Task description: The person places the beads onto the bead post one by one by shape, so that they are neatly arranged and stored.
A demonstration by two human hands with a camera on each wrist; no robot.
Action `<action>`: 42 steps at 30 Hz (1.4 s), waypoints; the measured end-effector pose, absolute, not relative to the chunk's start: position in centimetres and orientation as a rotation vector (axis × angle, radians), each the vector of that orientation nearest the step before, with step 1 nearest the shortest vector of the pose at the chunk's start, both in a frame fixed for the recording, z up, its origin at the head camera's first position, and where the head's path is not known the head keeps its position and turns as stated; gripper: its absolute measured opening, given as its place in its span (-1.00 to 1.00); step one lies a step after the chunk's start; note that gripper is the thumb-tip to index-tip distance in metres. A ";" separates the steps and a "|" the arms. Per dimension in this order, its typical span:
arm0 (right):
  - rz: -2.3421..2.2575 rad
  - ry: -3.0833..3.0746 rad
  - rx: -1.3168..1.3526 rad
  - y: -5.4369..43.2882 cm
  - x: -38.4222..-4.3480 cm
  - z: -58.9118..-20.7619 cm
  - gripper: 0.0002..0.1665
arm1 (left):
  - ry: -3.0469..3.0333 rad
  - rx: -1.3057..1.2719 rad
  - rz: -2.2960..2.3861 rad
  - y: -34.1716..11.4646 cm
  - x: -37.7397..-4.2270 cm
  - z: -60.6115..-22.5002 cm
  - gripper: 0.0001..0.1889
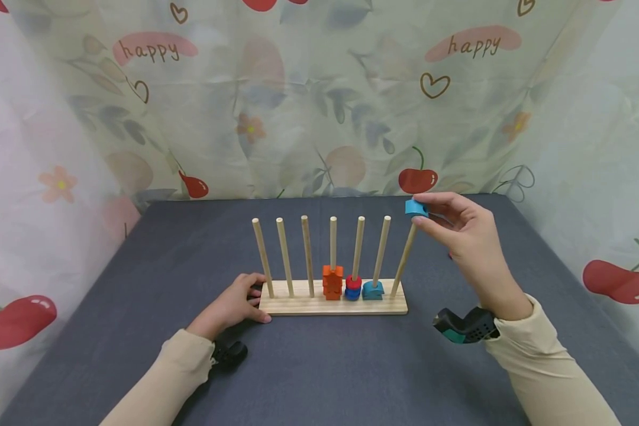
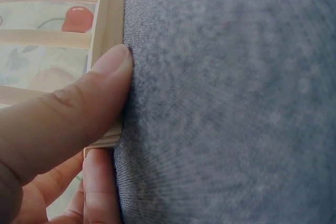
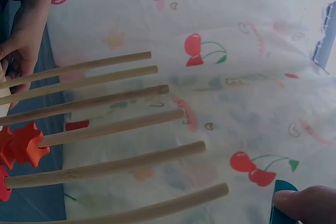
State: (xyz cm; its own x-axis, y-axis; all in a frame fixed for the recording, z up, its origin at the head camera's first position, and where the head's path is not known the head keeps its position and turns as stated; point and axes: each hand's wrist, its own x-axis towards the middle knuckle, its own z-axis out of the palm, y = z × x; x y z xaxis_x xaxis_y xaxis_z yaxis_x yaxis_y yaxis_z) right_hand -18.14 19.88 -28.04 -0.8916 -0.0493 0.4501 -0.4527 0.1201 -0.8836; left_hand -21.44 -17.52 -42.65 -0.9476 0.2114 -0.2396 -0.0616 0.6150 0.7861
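Note:
A wooden peg board (image 1: 325,306) with several upright pegs stands on the table. My left hand (image 1: 236,300) holds its left end; in the left wrist view the thumb (image 2: 100,85) lies along the front edge and fingers sit against the end. Between thumb and fingertips, my right hand (image 1: 471,234) pinches a light-blue half-round block (image 1: 415,207) at the top of the rightmost peg (image 1: 404,260); whether the peg has entered it I cannot tell. Stacked orange star-shaped pieces (image 1: 332,283), a red piece (image 1: 354,283) over a blue piece (image 1: 352,293), and another light-blue block (image 1: 373,290) sit on neighbouring pegs.
A dark grey cloth (image 1: 325,367) covers the table. Printed curtains (image 1: 298,118) hang behind and at both sides. A small red thing (image 1: 449,255) shows partly behind the right hand. Bare pegs (image 1: 284,254) rise at the board's left.

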 end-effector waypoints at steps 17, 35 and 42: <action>1.701 -2.275 0.466 20.0 -18.5 -28.0 -0.59 | 2.536 0.106 1.219 -17.4 -21.3 -42.3 -0.14; 1.776 -2.226 0.482 20.3 -18.8 -28.1 -0.60 | 2.531 0.125 1.231 -17.5 -21.3 -42.3 -0.15; 1.748 -2.258 0.459 20.3 -18.7 -28.0 -0.58 | 2.527 0.122 1.235 -17.5 -21.4 -42.4 -0.16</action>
State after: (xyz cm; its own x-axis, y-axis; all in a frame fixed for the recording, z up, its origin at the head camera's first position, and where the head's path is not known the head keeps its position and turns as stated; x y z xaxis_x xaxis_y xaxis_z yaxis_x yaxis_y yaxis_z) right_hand -18.66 20.33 -27.99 -0.9195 -0.0949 0.3816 -0.3932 0.2313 -0.8899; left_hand -21.41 -17.48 -42.38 -0.9435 0.2165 -0.2509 -0.0649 0.6216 0.7806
